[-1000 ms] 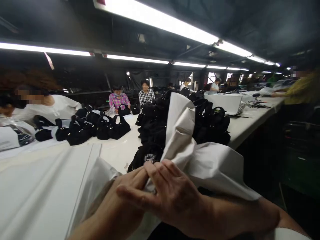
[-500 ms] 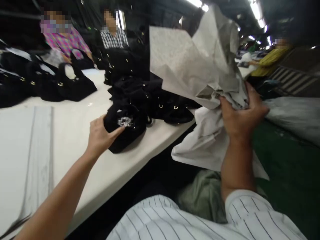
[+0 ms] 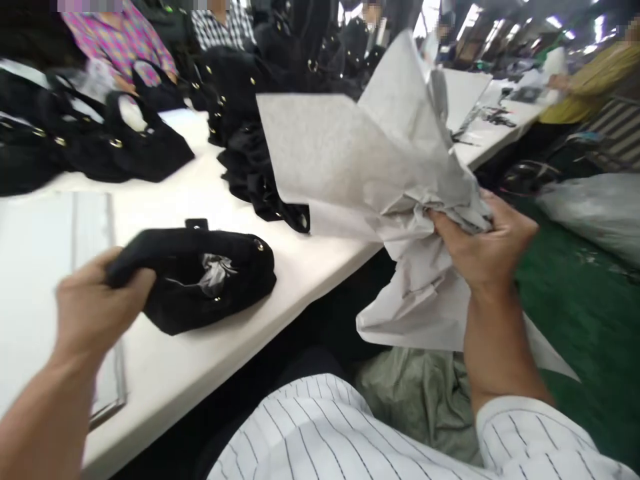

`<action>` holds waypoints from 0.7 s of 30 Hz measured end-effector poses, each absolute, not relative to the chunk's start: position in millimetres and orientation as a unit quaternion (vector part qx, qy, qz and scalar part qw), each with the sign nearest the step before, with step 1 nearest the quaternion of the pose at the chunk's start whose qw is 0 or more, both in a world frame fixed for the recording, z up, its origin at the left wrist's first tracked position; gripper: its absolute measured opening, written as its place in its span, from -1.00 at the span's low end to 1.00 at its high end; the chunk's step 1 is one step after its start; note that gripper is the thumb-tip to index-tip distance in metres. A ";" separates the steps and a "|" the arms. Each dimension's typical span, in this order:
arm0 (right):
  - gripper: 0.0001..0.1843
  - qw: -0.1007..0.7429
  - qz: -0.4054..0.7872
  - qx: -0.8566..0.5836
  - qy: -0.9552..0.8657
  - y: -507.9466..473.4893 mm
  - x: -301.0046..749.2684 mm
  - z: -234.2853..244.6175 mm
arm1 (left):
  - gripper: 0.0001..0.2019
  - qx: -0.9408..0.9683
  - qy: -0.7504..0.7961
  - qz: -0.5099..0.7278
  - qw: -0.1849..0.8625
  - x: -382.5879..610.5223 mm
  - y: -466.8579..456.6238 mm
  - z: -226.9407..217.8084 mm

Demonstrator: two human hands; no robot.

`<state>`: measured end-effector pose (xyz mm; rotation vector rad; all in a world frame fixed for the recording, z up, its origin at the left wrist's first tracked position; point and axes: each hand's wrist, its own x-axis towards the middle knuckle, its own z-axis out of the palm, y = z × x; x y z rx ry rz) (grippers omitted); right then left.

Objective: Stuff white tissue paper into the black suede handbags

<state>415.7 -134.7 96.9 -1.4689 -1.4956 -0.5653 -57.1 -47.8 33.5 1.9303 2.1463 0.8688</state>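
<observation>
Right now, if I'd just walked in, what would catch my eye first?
Probably the big crumpled white paper, bunched in the right fingers in front of a dark pile. Next, the black bag near the table's front edge, held at one end by the left fingers, something shiny and crinkled in its opening. Beyond it, at upper left, sit more black bags.

From my remote station I see a white shirt point(image 3: 320, 443) with thin, dark, spaced-out stripes curving over its rounded front. The right sleeve point(image 3: 535, 433) is short and loose, cut from the same striped cloth. The right forearm point(image 3: 500, 347) and left forearm point(image 3: 47, 413) are bare, as are the right hand point(image 3: 490, 243) and left hand point(image 3: 95, 300).
</observation>
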 end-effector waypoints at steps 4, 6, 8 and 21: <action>-0.84 0.461 -0.170 -0.535 -0.687 -101.1 382.6 89.0 | -0.56 0.579 0.754 0.303 0.063 -55.4 -68.7 28.3; -0.85 0.466 -0.123 -0.525 -0.702 -84.0 360.0 90.8 | -0.53 0.557 0.771 0.297 0.083 -56.4 -66.5 24.9; -0.83 0.482 -0.080 -0.506 -0.711 -69.1 338.3 95.2 | -0.63 0.556 0.784 0.265 0.077 -57.3 -63.7 25.0; -0.38 0.544 -0.140 -0.398 -0.725 -51.5 251.9 135.6 | -0.78 0.597 0.627 0.500 0.012 -50.4 -141.2 -8.3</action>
